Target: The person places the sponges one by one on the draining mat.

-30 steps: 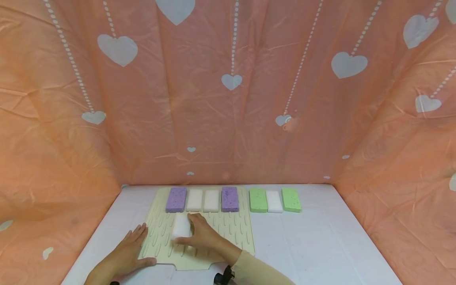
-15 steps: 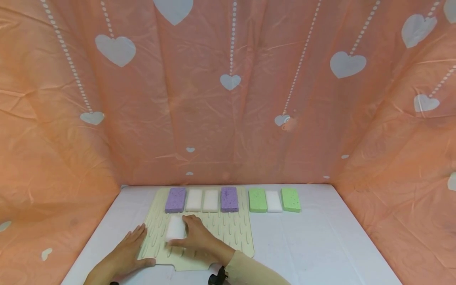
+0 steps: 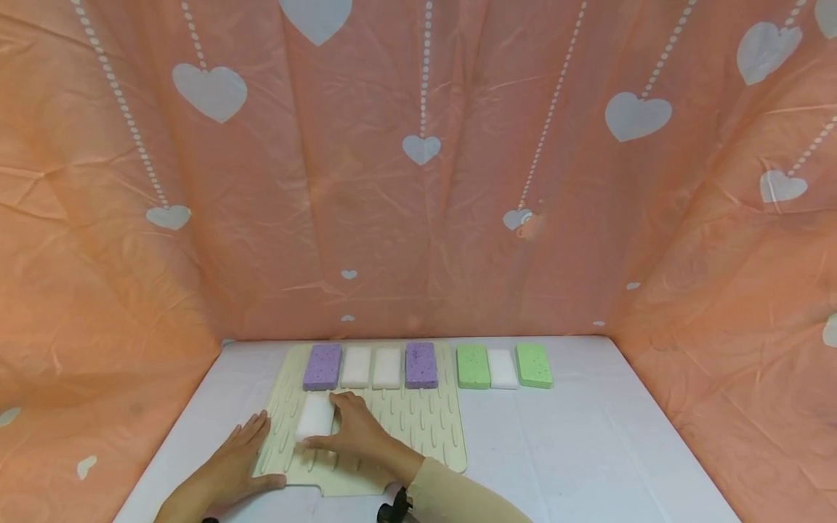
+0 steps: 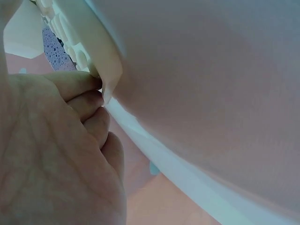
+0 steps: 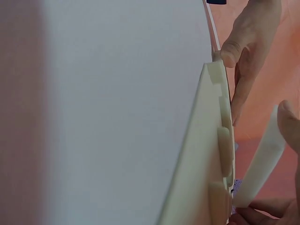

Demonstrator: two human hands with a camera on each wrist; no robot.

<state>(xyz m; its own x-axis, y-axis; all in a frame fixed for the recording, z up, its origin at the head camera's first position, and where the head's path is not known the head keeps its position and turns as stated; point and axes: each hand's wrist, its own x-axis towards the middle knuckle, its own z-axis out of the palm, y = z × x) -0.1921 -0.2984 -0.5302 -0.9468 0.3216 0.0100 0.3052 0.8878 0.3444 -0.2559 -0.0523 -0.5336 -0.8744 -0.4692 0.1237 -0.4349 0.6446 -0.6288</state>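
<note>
Pinching white block [image 3: 314, 416] w/ R hand [image 3: 360, 428], over ribbed mat's [image 3: 418, 414] L side.
R thumb gripped near end, fingers far end; light, even pinch prob. worked best, to avoid dents, w/ L hand [image 3: 242, 457], fingers straight, bracing mat edge. Block looked plain white, rectangular, approx. smooth; contact w/ mat unclear. Purple sponge [image 3: 322, 367] lay just beyond, at row's L end.

Mat [image 3: 425, 423] in all 3 views
</note>
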